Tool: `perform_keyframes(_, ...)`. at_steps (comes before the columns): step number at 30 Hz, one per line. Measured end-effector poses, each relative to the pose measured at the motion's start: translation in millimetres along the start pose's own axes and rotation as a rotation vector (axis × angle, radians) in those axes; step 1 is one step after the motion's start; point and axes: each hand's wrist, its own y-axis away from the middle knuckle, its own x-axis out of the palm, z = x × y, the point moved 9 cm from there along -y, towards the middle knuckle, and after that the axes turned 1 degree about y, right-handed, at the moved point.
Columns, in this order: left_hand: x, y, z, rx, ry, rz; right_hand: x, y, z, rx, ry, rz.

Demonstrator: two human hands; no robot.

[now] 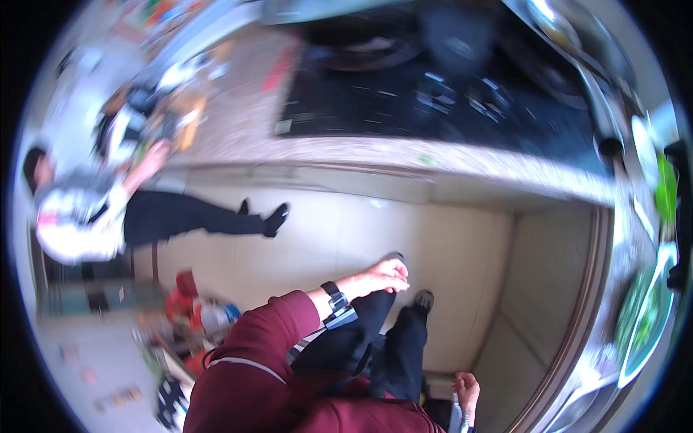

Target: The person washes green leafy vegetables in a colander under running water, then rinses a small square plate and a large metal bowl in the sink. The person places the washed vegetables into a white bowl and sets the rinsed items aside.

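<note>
My left hand (387, 276) hangs above my thighs in front of the counter, its fingers loosely curled and apart with nothing visible in them. A black strap and a small grey box sit at that wrist. Low at the right, beside my body, is my right hand (468, 388); its fingers are half curled, and I see nothing held in them. A pale strip lies alongside the right wrist. Ahead of me is a black cooktop (346, 116) set into a speckled stone counter (373, 146). Dark cookware (373, 51) on it is blurred.
Another person (81, 216) stands at the counter's far left, hands over blurred items. On the right-hand counter are a bowl of green leaves (641, 325) and a bright green object (666, 189). Cabinet fronts (547, 281) flank the tiled floor (455, 243). Red and white items (195, 308) stand behind my left arm.
</note>
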Motion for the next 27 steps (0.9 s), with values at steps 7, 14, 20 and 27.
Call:
perform_keyframes(7, -70, 192, 41, 0.205, 0.273, -0.426, -24, -46, 157, -0.349, 0.446, 0.13)
perform_keyframes(14, -73, 296, 131, 0.342, 0.502, -0.749, 43, -52, 261, -0.389, 0.7, 0.337)
perform_keyframes(20, -108, 355, 196, 0.425, 0.742, -0.866, 155, 3, 300, -0.553, 0.876, 0.315)
perform_keyframes(27, -210, 548, 218, 0.528, 0.411, -1.476, 316, 42, 268, -0.62, 1.139, 0.593)
